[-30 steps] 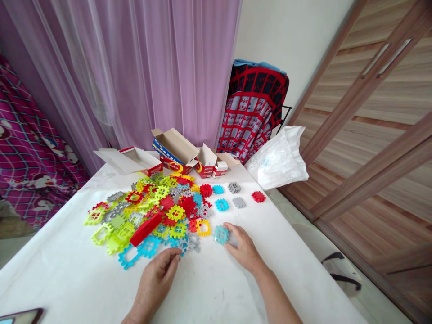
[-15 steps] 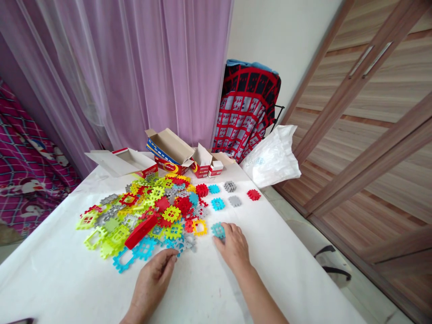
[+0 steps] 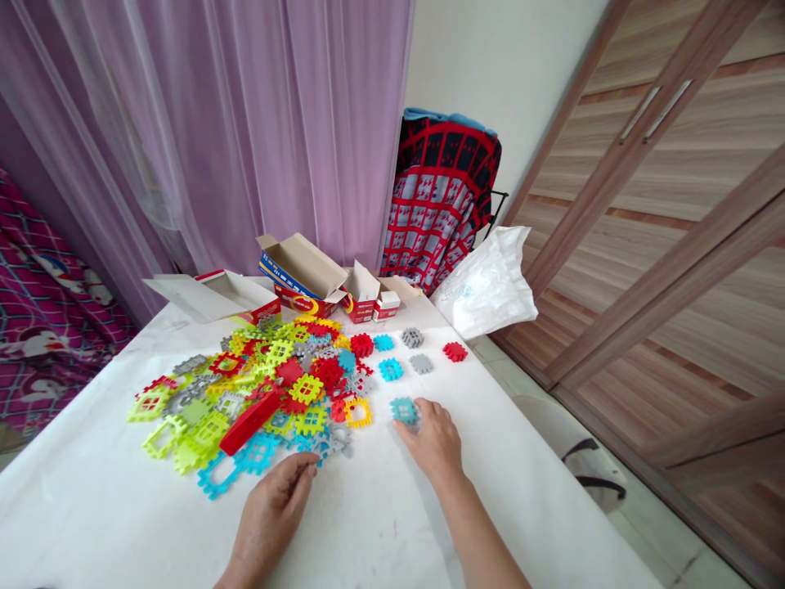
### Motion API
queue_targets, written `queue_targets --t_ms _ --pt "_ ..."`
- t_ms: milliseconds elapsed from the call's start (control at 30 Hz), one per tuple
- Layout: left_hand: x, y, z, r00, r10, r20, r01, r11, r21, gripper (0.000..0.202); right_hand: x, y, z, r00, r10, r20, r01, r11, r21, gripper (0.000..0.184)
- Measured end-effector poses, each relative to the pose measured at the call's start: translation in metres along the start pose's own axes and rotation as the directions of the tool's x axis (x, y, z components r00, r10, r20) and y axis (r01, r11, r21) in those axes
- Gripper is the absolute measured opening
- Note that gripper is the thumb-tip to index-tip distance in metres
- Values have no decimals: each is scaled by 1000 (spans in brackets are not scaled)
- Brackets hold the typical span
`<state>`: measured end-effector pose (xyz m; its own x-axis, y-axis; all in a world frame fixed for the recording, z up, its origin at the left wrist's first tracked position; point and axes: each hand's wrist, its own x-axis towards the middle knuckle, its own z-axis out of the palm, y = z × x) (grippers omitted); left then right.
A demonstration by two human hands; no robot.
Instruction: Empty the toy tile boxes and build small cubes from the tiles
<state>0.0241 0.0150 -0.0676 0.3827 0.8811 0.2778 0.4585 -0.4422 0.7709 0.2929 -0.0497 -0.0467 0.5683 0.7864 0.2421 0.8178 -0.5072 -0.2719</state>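
Observation:
My right hand [image 3: 434, 440] grips the right edge of a blue toothed building tile [image 3: 403, 409] with a window pattern. My left hand [image 3: 275, 501] is closed in a pinch at the near edge of a pile of toothed building tiles [image 3: 270, 384]. What it holds, if anything, is hidden by the fingers. Blue tiles [image 3: 257, 453] lie just beyond that hand. To the right of the pile sit a blue tile [image 3: 391, 370], a smaller blue stack [image 3: 383, 343], a grey tile [image 3: 421, 363], a grey stack [image 3: 412, 337] and a red tile [image 3: 455, 352].
Opened cardboard boxes [image 3: 303, 266] stand along the back of the white table [image 3: 368, 523]. A white plastic bag [image 3: 487, 286] rests at the right back edge. A red flat piece [image 3: 250, 422] leans on the pile. Beyond the right edge is a wooden wardrobe [image 3: 662, 245].
My right hand has moved slightly to the right with the blue tile, which now shows more of its window pattern. My left hand has stayed nearly in place. The view has shifted slightly.

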Motion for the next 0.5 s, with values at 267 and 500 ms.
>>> queue_targets --t_ms 267,500 --pt "1 2 -1 1000 14 -6 -14 1000 -8 24 4 6 10 1000 -28 -14 28 999 23 35" --pt "1 -2 -1 1000 29 10 -29 1000 4 21 36 75 22 964 212 -160 -169 954 246 48"
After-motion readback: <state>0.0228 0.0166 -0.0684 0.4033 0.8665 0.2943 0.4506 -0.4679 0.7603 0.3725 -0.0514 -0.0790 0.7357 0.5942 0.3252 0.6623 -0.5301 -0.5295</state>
